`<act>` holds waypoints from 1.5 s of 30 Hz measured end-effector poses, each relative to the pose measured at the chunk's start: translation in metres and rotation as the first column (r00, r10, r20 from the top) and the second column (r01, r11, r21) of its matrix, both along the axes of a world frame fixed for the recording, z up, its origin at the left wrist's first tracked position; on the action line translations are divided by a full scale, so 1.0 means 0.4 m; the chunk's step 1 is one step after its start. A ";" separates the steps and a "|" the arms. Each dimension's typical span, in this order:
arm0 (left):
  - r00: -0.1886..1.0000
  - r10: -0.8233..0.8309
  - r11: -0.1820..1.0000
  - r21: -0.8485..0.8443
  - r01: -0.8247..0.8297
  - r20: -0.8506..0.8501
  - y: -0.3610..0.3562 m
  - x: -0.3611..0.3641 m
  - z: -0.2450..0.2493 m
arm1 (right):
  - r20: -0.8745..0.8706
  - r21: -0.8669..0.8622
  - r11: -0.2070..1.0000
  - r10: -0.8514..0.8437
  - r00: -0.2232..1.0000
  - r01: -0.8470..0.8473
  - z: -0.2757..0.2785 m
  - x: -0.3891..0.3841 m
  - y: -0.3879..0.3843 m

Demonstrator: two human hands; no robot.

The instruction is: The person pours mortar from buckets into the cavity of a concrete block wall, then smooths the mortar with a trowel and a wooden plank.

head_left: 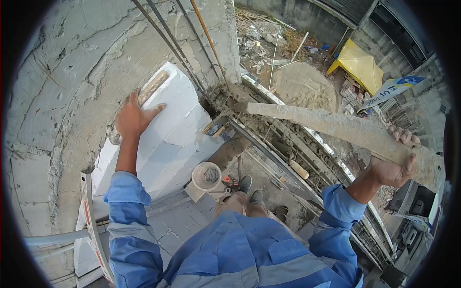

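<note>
My right hand is wrapped round the wide end of a long, mortar-smeared wooden board. The board slants up to the left, and its narrow end is over the mortar-covered ledge beside the wall corner. On the left, my left hand lies on the top edge of a white block wall, thumb spread away from the fingers. Just beyond its fingertips is a flat wooden piece on the block. A tool with a wooden handle lies in the ledge's mortar.
A bucket with grey material stands below near my feet. Steel bars rise at the corner by the rough concrete wall. A long level-like bar leans at left. Outside are a sand pile and a yellow canopy.
</note>
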State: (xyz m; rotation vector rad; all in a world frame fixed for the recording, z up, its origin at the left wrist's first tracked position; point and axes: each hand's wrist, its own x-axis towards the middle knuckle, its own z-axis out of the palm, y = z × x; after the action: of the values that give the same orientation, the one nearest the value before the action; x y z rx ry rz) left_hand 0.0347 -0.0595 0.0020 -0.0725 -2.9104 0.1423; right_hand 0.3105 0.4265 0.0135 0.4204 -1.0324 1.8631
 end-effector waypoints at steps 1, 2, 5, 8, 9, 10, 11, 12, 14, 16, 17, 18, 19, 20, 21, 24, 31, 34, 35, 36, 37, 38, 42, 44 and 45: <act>1.000 -0.003 1.000 -0.003 0.003 -0.005 -0.001 0.003 -0.001 | -0.004 0.010 1.000 -0.021 1.000 0.021 -0.002 0.011 -0.004; 1.000 -0.008 1.000 -0.001 0.008 -0.016 0.000 0.009 0.000 | -0.006 0.020 0.999 -0.044 0.999 0.044 -0.005 0.016 -0.006; 1.000 0.005 1.000 0.007 -0.005 0.017 0.016 0.005 0.013 | 0.048 -0.149 0.968 -0.195 0.980 0.200 -0.145 -0.128 -0.087; 1.000 0.027 0.999 0.030 -0.027 0.007 0.017 0.005 0.014 | 0.076 -0.202 0.942 -0.259 0.963 0.270 -0.266 -0.160 -0.083; 1.000 0.013 1.000 0.028 -0.013 -0.009 0.014 0.009 0.008 | 0.050 -0.221 0.958 -0.175 0.983 0.182 -0.266 -0.140 -0.089; 1.000 0.018 1.000 0.018 -0.018 -0.008 0.012 0.007 0.009 | 0.053 -0.230 0.957 -0.170 0.984 0.177 -0.247 -0.110 -0.068; 1.000 0.021 1.000 0.014 -0.021 -0.006 0.014 0.003 0.010 | 0.008 -0.188 0.975 -0.120 0.993 0.119 -0.169 -0.078 -0.049; 1.000 0.027 1.000 0.011 -0.027 0.005 0.014 0.005 0.007 | -0.026 -0.140 0.988 -0.064 0.998 0.060 -0.130 -0.064 -0.040; 0.999 0.030 1.000 0.003 -0.030 0.020 0.020 0.007 0.017 | -0.017 -0.112 0.989 -0.102 0.995 0.099 -0.143 -0.099 -0.096; 0.999 0.043 0.999 0.021 -0.044 0.024 0.026 0.012 0.016 | -0.024 -0.059 0.990 -0.128 0.992 0.126 -0.135 -0.120 -0.094; 0.999 0.045 0.999 0.006 -0.045 0.022 0.028 0.006 0.013 | -0.021 -0.024 0.996 -0.088 0.996 0.087 -0.136 -0.110 -0.080; 0.999 0.048 0.999 -0.014 -0.048 0.018 0.023 0.008 0.013 | -0.017 0.006 0.999 -0.046 0.999 0.046 -0.136 -0.095 -0.073; 0.999 0.049 0.999 -0.013 -0.049 0.013 0.016 0.011 0.009 | 0.007 -0.046 0.997 -0.055 0.998 0.055 -0.118 -0.075 -0.059; 1.000 0.025 1.000 0.003 -0.025 -0.009 0.010 0.005 0.003 | -0.005 -0.043 0.998 -0.052 0.999 0.051 -0.096 -0.057 -0.047; 1.000 0.003 1.000 0.015 -0.003 -0.023 0.005 0.006 0.001 | -0.043 -0.047 0.999 -0.026 0.999 0.024 -0.076 -0.029 -0.041; 0.999 0.034 0.999 0.013 -0.035 0.038 0.014 0.007 0.012 | -0.013 -0.041 0.986 -0.160 0.987 0.160 -0.141 -0.112 -0.128; 1.000 -0.018 1.000 -0.012 0.018 -0.021 0.003 0.009 0.004 | -0.018 -0.185 0.980 -0.080 0.997 0.076 -0.156 -0.082 -0.122; 0.999 0.032 0.999 -0.010 -0.032 0.031 0.019 0.013 0.013 | -0.036 -0.181 0.980 -0.088 0.995 0.080 -0.197 -0.154 -0.193; 0.999 0.020 1.000 0.006 -0.020 0.034 0.017 0.013 0.013 | 0.048 -0.139 0.975 -0.166 0.985 0.171 -0.214 -0.178 -0.223; 0.999 0.018 1.000 0.023 -0.019 0.026 0.014 0.014 0.018 | 0.118 -0.091 0.965 -0.236 0.965 0.248 -0.215 -0.200 -0.232; 1.000 0.018 1.000 0.017 -0.019 0.019 0.009 0.015 0.022 | 0.112 -0.098 0.964 -0.236 0.965 0.247 -0.210 -0.196 -0.233; 1.000 0.012 1.000 0.007 -0.012 0.020 0.007 0.023 0.016 | 0.110 -0.119 0.976 -0.170 0.979 0.183 -0.203 -0.171 -0.225; 0.996 0.054 0.998 0.007 -0.055 0.065 0.010 0.006 0.016 | -0.050 0.089 0.996 -0.004 0.999 0.009 -0.025 -0.055 -0.152; 0.997 0.045 0.999 0.008 -0.045 0.061 0.012 0.011 0.021 | -0.056 0.189 0.982 0.029 0.998 -0.018 0.067 -0.027 -0.144; 0.999 0.022 1.000 0.009 -0.022 0.047 0.012 0.011 0.021 | -0.063 0.240 0.970 0.050 0.997 -0.033 0.098 -0.028 -0.143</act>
State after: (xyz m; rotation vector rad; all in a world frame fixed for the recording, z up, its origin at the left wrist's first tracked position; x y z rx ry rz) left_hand 0.0391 -0.0548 0.0106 -0.0423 -2.9588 0.1315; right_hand 0.2993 0.3694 0.0528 0.6476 -1.2136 1.7536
